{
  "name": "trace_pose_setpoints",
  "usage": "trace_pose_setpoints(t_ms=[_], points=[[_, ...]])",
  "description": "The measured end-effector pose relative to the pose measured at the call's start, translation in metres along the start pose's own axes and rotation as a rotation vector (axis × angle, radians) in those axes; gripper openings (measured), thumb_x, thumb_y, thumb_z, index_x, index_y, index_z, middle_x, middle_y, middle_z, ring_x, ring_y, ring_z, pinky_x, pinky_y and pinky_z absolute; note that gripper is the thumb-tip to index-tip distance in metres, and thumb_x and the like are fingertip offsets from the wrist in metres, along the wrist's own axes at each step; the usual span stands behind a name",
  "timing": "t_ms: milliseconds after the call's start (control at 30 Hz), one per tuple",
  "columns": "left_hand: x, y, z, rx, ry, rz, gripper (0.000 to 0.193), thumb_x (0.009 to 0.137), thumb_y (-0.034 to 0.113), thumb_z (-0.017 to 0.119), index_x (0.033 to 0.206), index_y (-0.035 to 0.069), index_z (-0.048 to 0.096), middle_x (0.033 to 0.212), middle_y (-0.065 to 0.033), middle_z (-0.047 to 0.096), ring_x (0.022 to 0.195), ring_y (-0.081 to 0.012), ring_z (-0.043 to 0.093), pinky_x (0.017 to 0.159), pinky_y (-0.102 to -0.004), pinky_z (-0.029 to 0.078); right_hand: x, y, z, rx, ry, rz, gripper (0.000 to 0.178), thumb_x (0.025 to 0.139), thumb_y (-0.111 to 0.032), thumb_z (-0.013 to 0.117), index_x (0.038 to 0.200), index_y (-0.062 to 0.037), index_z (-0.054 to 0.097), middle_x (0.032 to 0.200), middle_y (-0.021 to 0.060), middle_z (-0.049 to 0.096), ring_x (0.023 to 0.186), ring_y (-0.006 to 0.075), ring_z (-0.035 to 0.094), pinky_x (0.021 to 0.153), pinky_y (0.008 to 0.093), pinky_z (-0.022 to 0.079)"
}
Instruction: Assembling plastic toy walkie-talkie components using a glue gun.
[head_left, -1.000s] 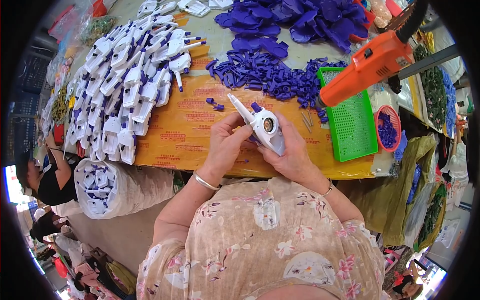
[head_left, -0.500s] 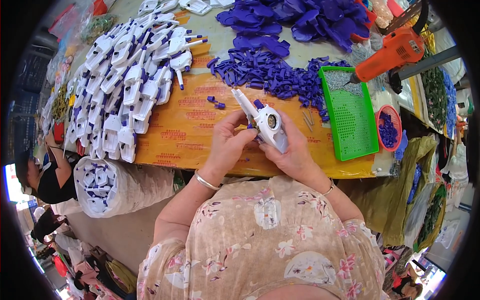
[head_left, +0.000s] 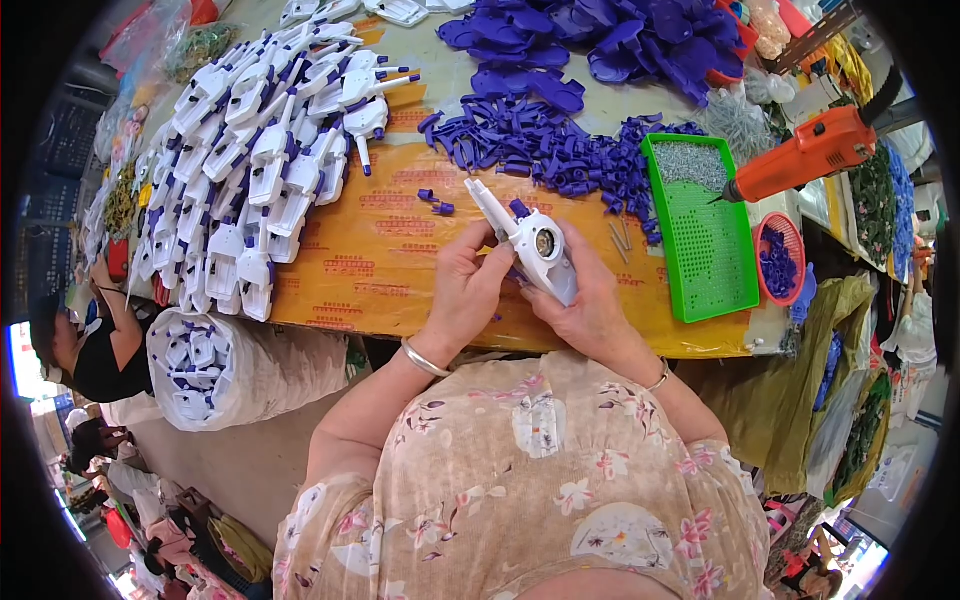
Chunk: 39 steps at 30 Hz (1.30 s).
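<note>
Just above the table's near edge I hold a white plastic toy body (head_left: 551,277) with a long narrow barrel, a purple knob and a round dark window. My right hand (head_left: 588,312) is wrapped round its wide end from the right. On the other side, my left hand (head_left: 463,292) pinches at the barrel's base with thumb and fingers. A purple bit shows there, but the fingertips partly hide it. Beyond the barrel lie a few small purple caps (head_left: 443,208). Two metal pins (head_left: 620,240) rest on the table to the right of the toy.
Many white toy bodies (head_left: 265,165) are heaped at the left. Small purple parts (head_left: 530,140) and larger purple shells (head_left: 650,50) lie farther back. At the right are a green screw tray (head_left: 752,290), a hanging orange power screwdriver (head_left: 810,150) and a pink basket (head_left: 797,240). A filled white sack (head_left: 290,370) lies below.
The orange power screwdriver has swung right and slightly nearer, off the screws. My left hand has shifted slightly, its thumb moving up along the toy body. My right hand keeps its hold.
</note>
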<state>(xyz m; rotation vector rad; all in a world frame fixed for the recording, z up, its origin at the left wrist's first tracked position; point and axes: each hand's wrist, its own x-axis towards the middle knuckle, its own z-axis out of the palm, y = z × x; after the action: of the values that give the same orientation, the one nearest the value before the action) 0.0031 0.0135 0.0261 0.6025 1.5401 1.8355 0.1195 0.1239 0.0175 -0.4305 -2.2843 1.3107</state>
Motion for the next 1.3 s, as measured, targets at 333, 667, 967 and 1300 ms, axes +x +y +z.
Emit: trace_pose_setpoints(t_ms=[333, 667, 967, 1300], points=[[0.005, 0.012, -0.022, -0.404, -0.275, -0.299, 0.053, 0.081, 0.000, 0.058, 0.131, 0.000, 0.039, 0.120, -0.0105, 0.052, 0.103, -0.0199, 0.058, 0.078, -0.0322, 0.055, 0.001, 0.001, -0.003, 0.171, -0.036, 0.066, 0.066, 0.070, -0.010, 0.071, 0.127, -0.0016, 0.039, 0.110, 0.0191, 0.055, 0.100, 0.0322, 0.057, 0.084, 0.0376, 0.046], [0.007, 0.003, -0.031, -0.535, -0.415, -0.397, 0.058, 0.078, -0.001, 0.065, 0.131, 0.004, 0.041, 0.120, -0.0101, 0.052, 0.106, -0.0229, 0.056, 0.078, -0.0364, 0.057, 0.003, -0.004, -0.017, 0.257, -0.155, 0.027, 0.061, 0.075, -0.017, 0.065, 0.126, 0.0031, 0.039, 0.110, 0.0196, 0.052, 0.100, 0.0323, 0.054, 0.087, 0.0372, 0.043], [0.006, -0.001, -0.033, -0.580, -0.392, -0.378, 0.062, 0.075, -0.006, 0.065, 0.131, 0.006, 0.041, 0.122, -0.0097, 0.052, 0.107, -0.0240, 0.056, 0.078, -0.0374, 0.057, 0.005, -0.017, -0.021, -0.044, 0.002, -0.092, 0.062, 0.072, -0.017, 0.065, 0.126, 0.0038, 0.041, 0.107, 0.0205, 0.046, 0.099, 0.0335, 0.046, 0.088, 0.0393, 0.039], [0.005, -0.015, -0.034, -0.607, -0.306, -0.346, 0.070, 0.072, -0.008, 0.068, 0.133, 0.006, 0.039, 0.120, -0.0106, 0.054, 0.105, -0.0256, 0.058, 0.080, -0.0422, 0.056, 0.004, -0.022, -0.017, -0.252, 0.069, -0.205, 0.065, 0.063, -0.014, 0.072, 0.121, 0.0034, 0.047, 0.105, 0.0186, 0.048, 0.095, 0.0333, 0.046, 0.085, 0.0419, 0.037]])
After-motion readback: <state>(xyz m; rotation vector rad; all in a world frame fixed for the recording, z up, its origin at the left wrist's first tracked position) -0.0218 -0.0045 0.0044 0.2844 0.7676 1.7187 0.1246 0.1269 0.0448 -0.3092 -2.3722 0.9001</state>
